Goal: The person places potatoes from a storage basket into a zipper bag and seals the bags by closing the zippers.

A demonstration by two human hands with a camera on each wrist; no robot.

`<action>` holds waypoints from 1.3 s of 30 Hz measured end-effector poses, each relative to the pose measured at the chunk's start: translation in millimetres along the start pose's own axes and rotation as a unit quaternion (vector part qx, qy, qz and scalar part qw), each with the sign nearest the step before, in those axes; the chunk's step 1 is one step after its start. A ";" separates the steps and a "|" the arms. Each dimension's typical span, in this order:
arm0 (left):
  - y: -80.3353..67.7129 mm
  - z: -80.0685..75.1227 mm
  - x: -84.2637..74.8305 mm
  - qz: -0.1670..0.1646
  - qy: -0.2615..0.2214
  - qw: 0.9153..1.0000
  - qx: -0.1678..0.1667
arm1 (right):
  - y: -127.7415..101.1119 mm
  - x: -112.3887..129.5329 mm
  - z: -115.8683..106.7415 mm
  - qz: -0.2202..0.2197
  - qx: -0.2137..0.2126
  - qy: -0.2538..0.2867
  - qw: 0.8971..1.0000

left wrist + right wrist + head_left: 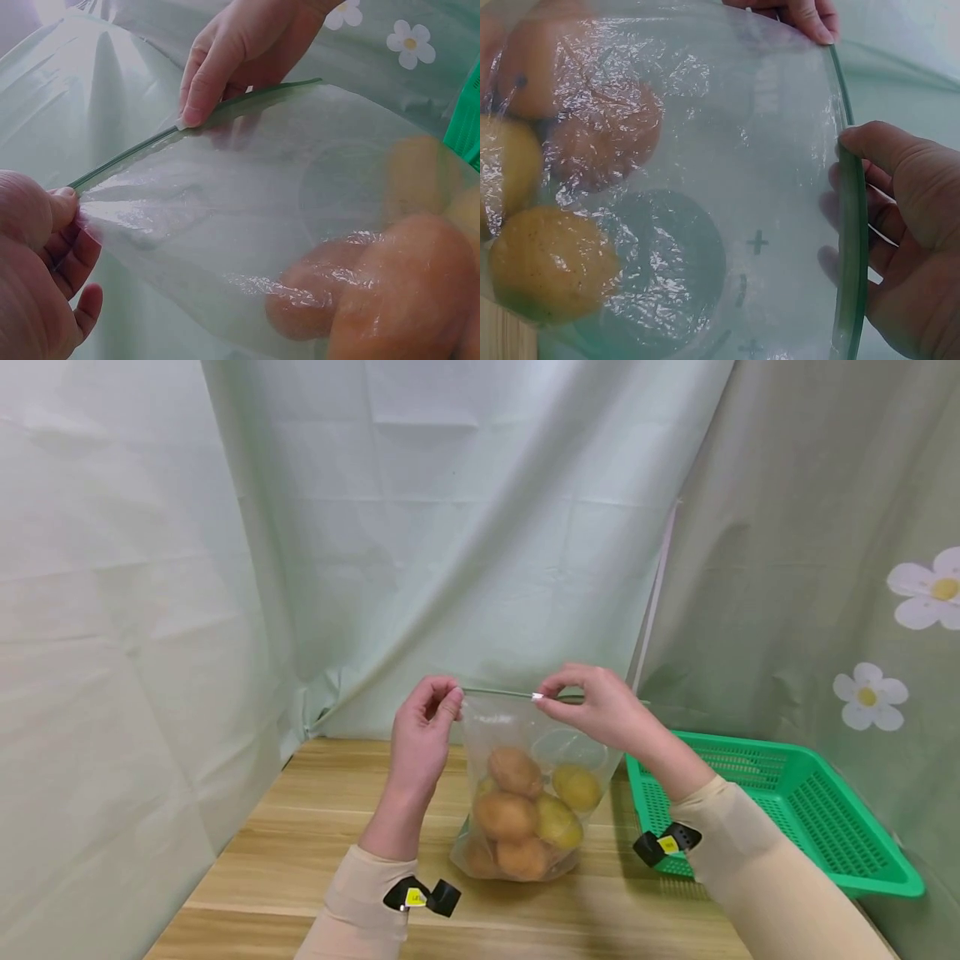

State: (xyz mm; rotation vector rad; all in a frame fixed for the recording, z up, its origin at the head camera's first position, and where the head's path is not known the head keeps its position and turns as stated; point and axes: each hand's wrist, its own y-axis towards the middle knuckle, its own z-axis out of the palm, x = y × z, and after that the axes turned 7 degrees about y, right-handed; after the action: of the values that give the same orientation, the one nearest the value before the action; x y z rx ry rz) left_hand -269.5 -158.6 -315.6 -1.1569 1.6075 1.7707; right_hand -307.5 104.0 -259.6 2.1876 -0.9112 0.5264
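Observation:
A translucent zip bag (495, 718) stands upright on the wooden table, its top edge a green zip strip (127, 155). Inside lie several rounded orange (506, 816) and yellow fruits (576, 787); their exact kind is blurred by the plastic. My left hand (423, 727) pinches the bag's top left corner between thumb and fingers. Along the strip, right of its middle, my right hand (600, 702) pinches a small white slider (537, 697), thumb on the near side. In the right wrist view, the right fingers (881, 210) show partly behind the strip.
A green plastic basket (813, 777) with slotted walls stands on the table to the right, partly behind my right forearm. Pale green curtains (465, 527) hang at the back and sides, with white flowers (870, 697) on the right one. Wooden table (315, 827) surface lies around the bag.

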 end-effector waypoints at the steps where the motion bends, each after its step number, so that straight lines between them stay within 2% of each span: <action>1: 0.1 -0.2 0.0 0.000 0.000 1.000 0.000 | -0.6 -0.2 -0.3 0.000 -0.001 0.000 1.000; 26: 3.0 -6.3 2.0 -0.002 0.002 1.000 -0.006 | -9.2 -8.9 -9.9 0.006 -0.008 -0.011 1.000; 39: 3.3 -9.4 1.7 -0.010 0.002 1.000 -0.013 | -17.3 -18.8 -17.1 0.028 -0.011 -0.007 1.000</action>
State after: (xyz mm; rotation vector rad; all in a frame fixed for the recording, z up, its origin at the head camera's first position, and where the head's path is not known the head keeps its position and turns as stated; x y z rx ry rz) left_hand -270.6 -168.6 -314.7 -1.1849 1.5742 1.7838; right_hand -309.1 133.8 -266.8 2.1536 -0.9836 0.5244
